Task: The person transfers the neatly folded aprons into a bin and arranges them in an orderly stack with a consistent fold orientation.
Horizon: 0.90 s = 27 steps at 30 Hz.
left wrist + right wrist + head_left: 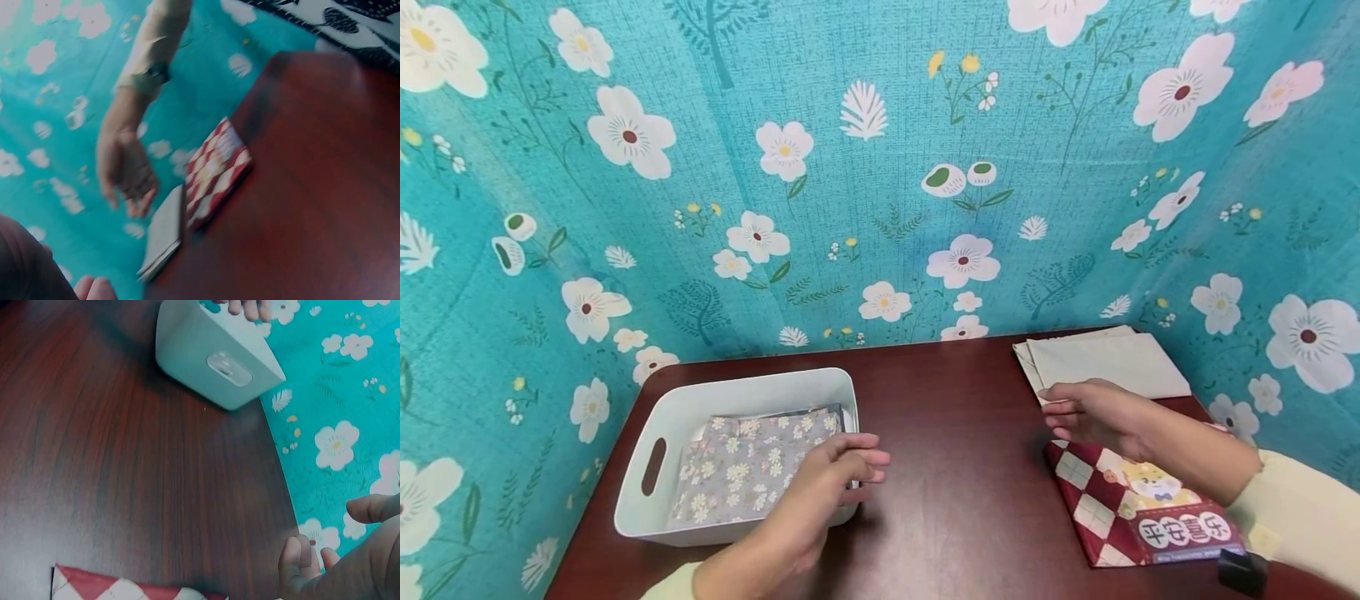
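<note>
A pale plastic bin (647,533) at the left of the table has a folded grey floral cloth (737,467) lying in it. My left hand (823,492) hovers at the bin's right rim, holding nothing, with fingers loosely bent. At the right lies a folded red-and-white diamond-patterned cloth (1093,508) with a cartoon animal and large characters. Behind it is a folded cream cloth (1105,367). My right hand (1105,417) is above these two, fingers relaxed, nothing in its grip. In the right wrist view, its thumb and fingers (290,562) are spread apart.
The dark red-brown table (947,467) stretches between the bin and the folded cloths. A turquoise flowered curtain (880,183) hangs along the table's back and sides. In the left wrist view, a black-and-white patterned fabric (350,25) shows at the table's near side.
</note>
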### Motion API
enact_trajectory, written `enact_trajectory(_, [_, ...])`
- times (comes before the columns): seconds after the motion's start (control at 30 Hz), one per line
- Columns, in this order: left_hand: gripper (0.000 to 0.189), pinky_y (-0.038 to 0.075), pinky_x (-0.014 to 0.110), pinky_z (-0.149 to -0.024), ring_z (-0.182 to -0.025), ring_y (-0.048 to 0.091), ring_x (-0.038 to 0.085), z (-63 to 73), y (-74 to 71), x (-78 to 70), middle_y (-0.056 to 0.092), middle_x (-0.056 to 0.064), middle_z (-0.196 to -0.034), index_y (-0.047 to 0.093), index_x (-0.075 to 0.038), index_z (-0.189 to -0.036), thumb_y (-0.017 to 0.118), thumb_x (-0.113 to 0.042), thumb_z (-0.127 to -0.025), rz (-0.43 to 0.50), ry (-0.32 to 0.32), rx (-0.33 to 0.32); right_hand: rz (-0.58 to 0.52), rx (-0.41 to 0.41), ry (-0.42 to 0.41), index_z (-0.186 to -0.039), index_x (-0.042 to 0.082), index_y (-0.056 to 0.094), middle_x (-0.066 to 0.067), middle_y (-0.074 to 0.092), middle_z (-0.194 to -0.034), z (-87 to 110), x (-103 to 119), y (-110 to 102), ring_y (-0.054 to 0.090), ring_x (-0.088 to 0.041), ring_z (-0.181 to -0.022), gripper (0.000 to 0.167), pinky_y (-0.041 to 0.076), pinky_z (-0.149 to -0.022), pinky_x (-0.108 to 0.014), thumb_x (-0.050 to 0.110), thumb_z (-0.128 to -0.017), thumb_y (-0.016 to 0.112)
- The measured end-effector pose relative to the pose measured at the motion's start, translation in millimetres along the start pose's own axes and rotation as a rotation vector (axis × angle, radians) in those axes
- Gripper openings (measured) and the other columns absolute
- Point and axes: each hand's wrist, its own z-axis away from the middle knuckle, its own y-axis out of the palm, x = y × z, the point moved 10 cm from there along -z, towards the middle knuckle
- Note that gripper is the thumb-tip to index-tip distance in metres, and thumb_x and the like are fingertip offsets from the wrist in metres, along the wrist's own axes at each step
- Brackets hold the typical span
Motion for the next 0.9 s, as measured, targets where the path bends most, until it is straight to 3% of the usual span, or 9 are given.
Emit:
enact_trajectory(0.17, [0.052, 0.052, 0.030, -0.082, -0.092, 0.064, 0.012, -11.5, 33.1, 20.2, 0.071, 0.014, -0.117, 0.052, 0.007, -0.132, 0.054, -0.004, -0.081, 0.064, 0.013, -0.006, -0.011, 0.002, 0.022, -0.105, 0.010, 0.068, 0.001, 0.067, -0.095, 4.1, -12, -15, 0.065, -0.011, -0.087, 0.023, 0.060, -0.083, -0.026, 0.029, -0.105, 0.054])
enact_trajectory(0.3, [0.051, 0.046, 0.030, -0.079, -0.094, 0.062, 0.015, -19.9, 58.5, 38.6, 0.071, 0.013, -0.112, 0.054, 0.005, -0.128, 0.054, -0.001, -0.077, 0.045, 0.002, -0.028, -0.006, -0.005, 0.057, -0.102, 0.013, 0.071, 0.002, 0.069, -0.092, 4.6, -29, -29, 0.065, -0.014, -0.088, 0.025, 0.059, -0.084, -0.029, 0.031, -0.105, 0.054])
enact_trajectory(0.4, [0.050, 0.047, 0.029, -0.078, -0.091, 0.061, 0.016, -24.8, 77.5, 51.0, 0.070, 0.013, -0.109, 0.052, 0.007, -0.126, 0.052, 0.001, -0.076, 0.083, -0.010, -0.032, 0.032, -0.044, 0.084, -0.101, 0.012, 0.072, 0.001, 0.071, -0.090, 6.6, -41, -48, 0.065, -0.017, -0.088, 0.027, 0.060, -0.085, -0.032, 0.033, -0.104, 0.055])
enact_trajectory(0.6, [0.047, 0.056, 0.026, -0.071, -0.084, 0.063, 0.011, -30.6, 106.4, 72.3, 0.070, 0.014, -0.106, 0.048, 0.011, -0.125, 0.050, 0.003, -0.078, 0.207, -0.070, -0.069, 0.140, -0.096, 0.097, -0.099, 0.013, 0.070, 0.001, 0.071, -0.085, 10.0, -55, -93, 0.065, -0.020, -0.092, 0.028, 0.058, -0.086, -0.036, 0.037, -0.103, 0.057])
enact_trajectory(0.77, [0.040, 0.052, 0.024, -0.065, -0.081, 0.060, 0.012, -38.8, 129.1, 85.4, 0.066, 0.007, -0.096, 0.048, 0.007, -0.123, 0.055, 0.001, -0.084, 0.248, -0.135, -0.099, 0.191, -0.178, 0.118, -0.114, 0.004, 0.062, -0.002, 0.067, -0.096, 14.2, -63, -127, 0.061, -0.023, -0.098, 0.040, 0.057, -0.086, -0.037, 0.041, -0.101, 0.059])
enact_trajectory(0.9, [0.046, 0.046, 0.021, -0.059, -0.069, 0.053, 0.010, -46.9, 145.7, 91.3, 0.057, 0.001, -0.081, 0.047, 0.008, -0.126, 0.053, 0.005, -0.081, 0.246, -0.173, -0.103, 0.209, -0.234, 0.129, -0.103, 0.008, 0.064, 0.002, 0.065, -0.088, 21.8, -69, -151, 0.061, -0.018, -0.090, 0.032, 0.057, -0.081, -0.033, 0.038, -0.103, 0.055])
